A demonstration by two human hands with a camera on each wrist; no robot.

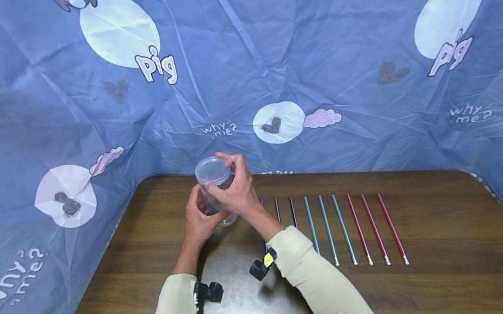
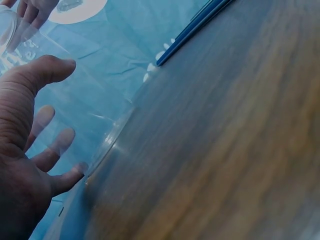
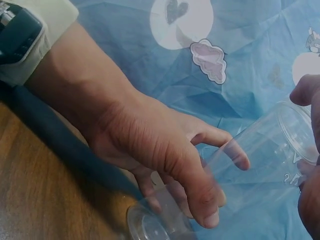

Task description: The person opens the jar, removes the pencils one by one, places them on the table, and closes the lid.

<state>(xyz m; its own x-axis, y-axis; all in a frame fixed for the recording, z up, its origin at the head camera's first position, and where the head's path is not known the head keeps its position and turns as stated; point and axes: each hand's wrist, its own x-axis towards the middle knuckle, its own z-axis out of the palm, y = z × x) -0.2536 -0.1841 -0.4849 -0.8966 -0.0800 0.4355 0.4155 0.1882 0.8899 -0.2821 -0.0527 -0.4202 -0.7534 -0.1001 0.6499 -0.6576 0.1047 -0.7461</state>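
Note:
Both hands hold a clear plastic jar (image 1: 213,192), its round translucent top (image 1: 212,169) uppermost in the head view. My left hand (image 1: 198,221) grips the lower body, thumb on one side and fingers spread round the other. Above it, my right hand (image 1: 241,187) holds the jar round its top rim, with thumb and fingers on opposite sides. In the left wrist view the jar's base rim (image 2: 112,142) shows below the left fingers, close over the table. The right wrist view has the left hand (image 3: 155,135) round the lower part of the see-through jar (image 3: 250,160).
To the right, pencils lie in a row on the wooden table (image 1: 451,220): three dark ones (image 1: 277,209), three teal ones (image 1: 326,225) and three red ones (image 1: 374,226). The right forearm passes over some. A blue printed cloth (image 1: 336,47) hangs behind and beside the table.

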